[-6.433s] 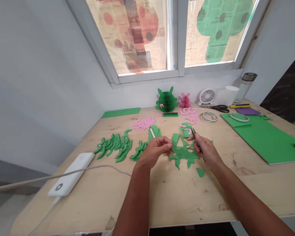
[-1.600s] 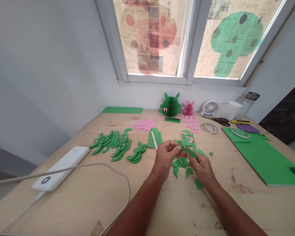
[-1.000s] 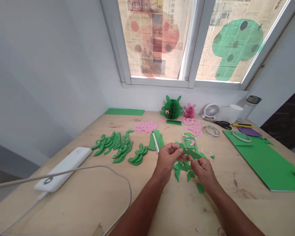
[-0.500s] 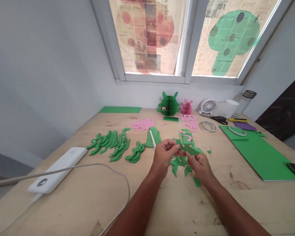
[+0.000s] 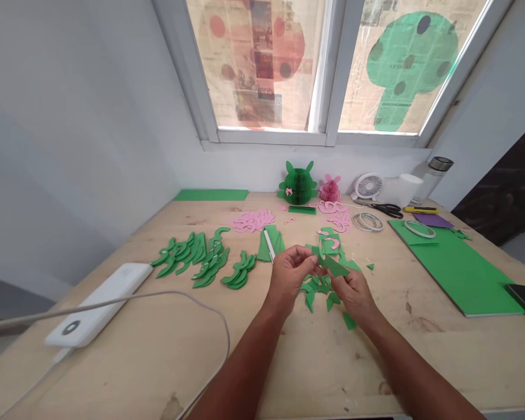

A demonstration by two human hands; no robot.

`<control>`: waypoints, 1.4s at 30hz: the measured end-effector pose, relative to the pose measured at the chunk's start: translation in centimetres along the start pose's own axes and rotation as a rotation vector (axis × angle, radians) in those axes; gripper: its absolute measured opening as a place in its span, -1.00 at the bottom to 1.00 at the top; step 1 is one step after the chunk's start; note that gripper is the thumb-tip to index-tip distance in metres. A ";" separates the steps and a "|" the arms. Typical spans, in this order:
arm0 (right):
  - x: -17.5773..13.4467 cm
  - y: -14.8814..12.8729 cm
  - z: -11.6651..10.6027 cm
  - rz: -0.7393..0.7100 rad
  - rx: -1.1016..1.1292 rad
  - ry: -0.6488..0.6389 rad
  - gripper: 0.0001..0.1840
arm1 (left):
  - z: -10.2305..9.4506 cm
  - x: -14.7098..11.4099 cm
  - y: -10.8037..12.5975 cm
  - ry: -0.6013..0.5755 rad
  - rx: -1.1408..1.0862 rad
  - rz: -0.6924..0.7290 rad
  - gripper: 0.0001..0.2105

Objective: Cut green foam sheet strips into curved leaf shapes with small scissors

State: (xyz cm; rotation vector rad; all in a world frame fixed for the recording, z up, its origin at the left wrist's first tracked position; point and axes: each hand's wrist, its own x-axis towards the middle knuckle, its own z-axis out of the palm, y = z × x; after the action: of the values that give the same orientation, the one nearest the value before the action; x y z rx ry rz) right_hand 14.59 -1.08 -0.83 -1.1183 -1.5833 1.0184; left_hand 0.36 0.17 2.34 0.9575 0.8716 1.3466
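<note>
Between my hands is a piece of green paper [image 5: 335, 266], held just above the table. My left hand [image 5: 292, 273] pinches its left end between thumb and fingers. Its right part is gripped by my right hand [image 5: 352, 290], with the thumb on the near side. Small green paper scraps [image 5: 317, 286] lie beneath and in front of both hands. Behind them rests a green sheet with a pink curved cutout [image 5: 331, 243] on it. A white pen [image 5: 269, 245] lies on folded green paper left of my left hand, partly hidden by it.
Curved green cutouts [image 5: 210, 265] lie in piles at left, near a white power bank [image 5: 98, 303] with a cable. Pink cutouts [image 5: 252, 220], a green paper figure [image 5: 298, 185], tape rolls [image 5: 367, 221] and black scissors [image 5: 387, 210] are farther back. Green card sheets [image 5: 459, 271] cover the right side.
The green paper has turned slightly, its right end now lower and nearer my right hand. Both hands stay close together. The whole view has shifted a little.
</note>
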 end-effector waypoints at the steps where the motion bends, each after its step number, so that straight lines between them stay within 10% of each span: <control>1: 0.0 -0.1 0.0 -0.005 -0.010 0.000 -0.58 | 0.1 0.0 0.1 0.003 0.000 0.001 -0.85; 42: -0.4 -0.2 0.2 -0.007 -0.084 0.108 -0.63 | 0.7 -0.6 0.0 0.042 -0.048 -0.019 -0.84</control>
State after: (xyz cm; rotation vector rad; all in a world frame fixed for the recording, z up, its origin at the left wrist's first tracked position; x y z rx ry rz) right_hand 14.38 -1.50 -0.78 -1.2042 -1.5543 0.8791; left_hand 0.98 -0.43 2.61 0.8848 0.8743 1.3694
